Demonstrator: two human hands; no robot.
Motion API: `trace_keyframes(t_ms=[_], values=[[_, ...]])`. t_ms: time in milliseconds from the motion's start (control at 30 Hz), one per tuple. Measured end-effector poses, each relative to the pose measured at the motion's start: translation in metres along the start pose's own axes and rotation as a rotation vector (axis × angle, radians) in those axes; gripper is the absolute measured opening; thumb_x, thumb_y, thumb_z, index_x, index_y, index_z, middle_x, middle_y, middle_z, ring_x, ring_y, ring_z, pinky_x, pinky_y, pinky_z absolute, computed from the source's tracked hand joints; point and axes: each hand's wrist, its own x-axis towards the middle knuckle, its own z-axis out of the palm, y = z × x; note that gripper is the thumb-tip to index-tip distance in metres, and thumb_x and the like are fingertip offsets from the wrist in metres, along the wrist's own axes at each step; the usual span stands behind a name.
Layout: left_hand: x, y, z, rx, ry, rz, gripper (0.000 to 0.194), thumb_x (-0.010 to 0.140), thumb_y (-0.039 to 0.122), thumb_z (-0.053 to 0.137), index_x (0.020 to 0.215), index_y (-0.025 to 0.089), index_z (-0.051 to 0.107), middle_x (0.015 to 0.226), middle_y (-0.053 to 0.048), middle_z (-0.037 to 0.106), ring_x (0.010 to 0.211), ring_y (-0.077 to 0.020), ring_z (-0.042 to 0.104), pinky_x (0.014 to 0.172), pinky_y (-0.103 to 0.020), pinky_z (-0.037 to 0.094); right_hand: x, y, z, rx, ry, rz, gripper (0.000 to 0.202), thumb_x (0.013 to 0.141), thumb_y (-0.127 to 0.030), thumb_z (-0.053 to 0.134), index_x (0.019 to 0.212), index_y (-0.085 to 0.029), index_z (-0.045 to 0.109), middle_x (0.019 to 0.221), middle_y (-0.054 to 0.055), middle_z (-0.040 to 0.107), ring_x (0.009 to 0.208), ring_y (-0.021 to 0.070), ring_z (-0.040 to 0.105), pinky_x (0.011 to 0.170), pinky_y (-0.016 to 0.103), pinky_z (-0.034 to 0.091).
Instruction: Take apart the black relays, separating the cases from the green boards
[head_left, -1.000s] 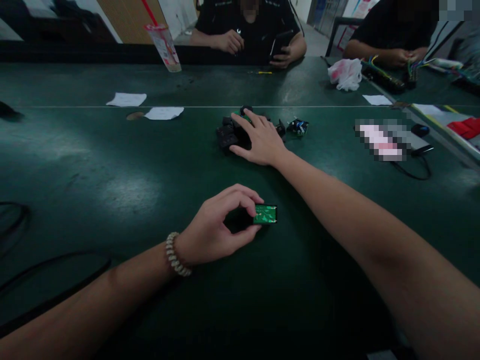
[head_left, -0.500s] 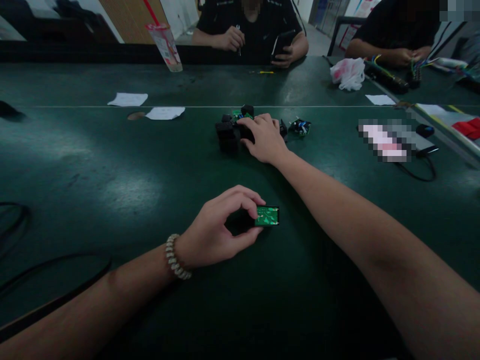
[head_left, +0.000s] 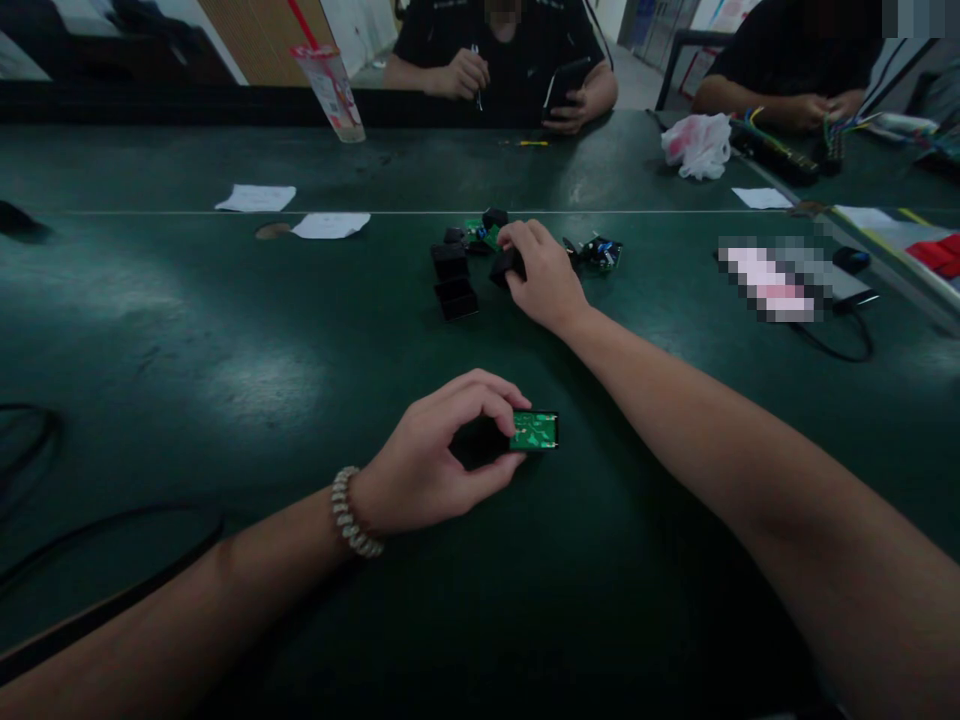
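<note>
Between the thumb and fingers of my left hand (head_left: 450, 450) is a small black case with a green circuit board (head_left: 536, 431) showing on its upper face. Farther off, my right hand (head_left: 544, 275) has its fingers closed round a black plastic box (head_left: 507, 266); part of that box is hidden by the hand. To its left sit other small black boxes (head_left: 450, 262), one of them an open-topped box (head_left: 457, 298). Behind the fingers lies a green circuit board part (head_left: 480, 235). Right of this hand rests a small cluster of boards and wires (head_left: 602, 252).
Two white papers (head_left: 330, 226) lie at the left back. A plastic cup with a red straw (head_left: 334, 95) stands near the far edge. Across the green table (head_left: 225, 400) two people sit. At right are a white plastic bag (head_left: 696, 146) and a blurred-out flat object (head_left: 772, 285).
My right hand has shifted slightly right and toward me, drawing a black box away from the others. The open-topped box shows more fully. My left hand stays put.
</note>
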Motion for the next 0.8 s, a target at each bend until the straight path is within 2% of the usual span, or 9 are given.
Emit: trace_keyframes(t_ms=[133, 300, 467, 667, 800], values=[[0.0, 0.0, 0.0, 0.001, -0.003, 0.001, 0.02, 0.085, 0.008, 0.079, 0.095, 0.019, 0.065, 0.115, -0.01, 0.075, 0.105, -0.0208, 0.075, 0.093, -0.037, 0.064, -0.007, -0.001, -0.003, 0.016, 0.062, -0.013, 0.046, 0.093, 0.0, 0.045, 0.131, -0.02, 0.062, 0.13, 0.014, 0.063, 0.121, 0.0319, 0.064, 0.104, 0.05, 0.056], [0.0, -0.001, 0.001, 0.006, 0.007, 0.004, 0.02, 0.085, 0.008, 0.079, 0.095, 0.019, 0.065, 0.115, -0.009, 0.075, 0.105, -0.0209, 0.075, 0.093, -0.037, 0.064, -0.02, -0.006, -0.006, 0.122, 0.112, -0.04, 0.044, 0.09, 0.002, 0.048, 0.121, -0.02, 0.072, 0.118, 0.011, 0.066, 0.117, 0.029, 0.065, 0.107, 0.049, 0.055], [0.0, 0.001, 0.0, -0.002, -0.004, -0.008, 0.02, 0.085, 0.009, 0.079, 0.096, 0.019, 0.066, 0.116, -0.009, 0.075, 0.106, -0.0213, 0.075, 0.092, -0.038, 0.064, -0.044, -0.022, -0.02, 0.284, 0.156, -0.036, 0.034, 0.09, -0.007, 0.059, 0.118, -0.018, 0.076, 0.115, 0.012, 0.072, 0.112, 0.027, 0.07, 0.102, 0.045, 0.06], [0.001, 0.002, 0.0, 0.012, 0.0, 0.009, 0.02, 0.085, 0.009, 0.079, 0.095, 0.019, 0.065, 0.115, -0.01, 0.075, 0.104, -0.0215, 0.076, 0.091, -0.038, 0.064, -0.076, -0.041, -0.042, 0.49, 0.085, -0.026, 0.043, 0.085, -0.014, 0.071, 0.128, -0.017, 0.07, 0.126, 0.014, 0.071, 0.118, 0.0282, 0.071, 0.104, 0.047, 0.062], [0.0, 0.001, 0.001, 0.016, 0.008, 0.019, 0.02, 0.085, 0.009, 0.079, 0.095, 0.019, 0.064, 0.114, -0.009, 0.075, 0.103, -0.0212, 0.076, 0.091, -0.038, 0.064, -0.091, -0.046, -0.053, 0.505, 0.047, -0.008, 0.052, 0.081, -0.007, 0.069, 0.13, -0.024, 0.069, 0.129, 0.011, 0.07, 0.122, 0.0275, 0.069, 0.105, 0.048, 0.061]])
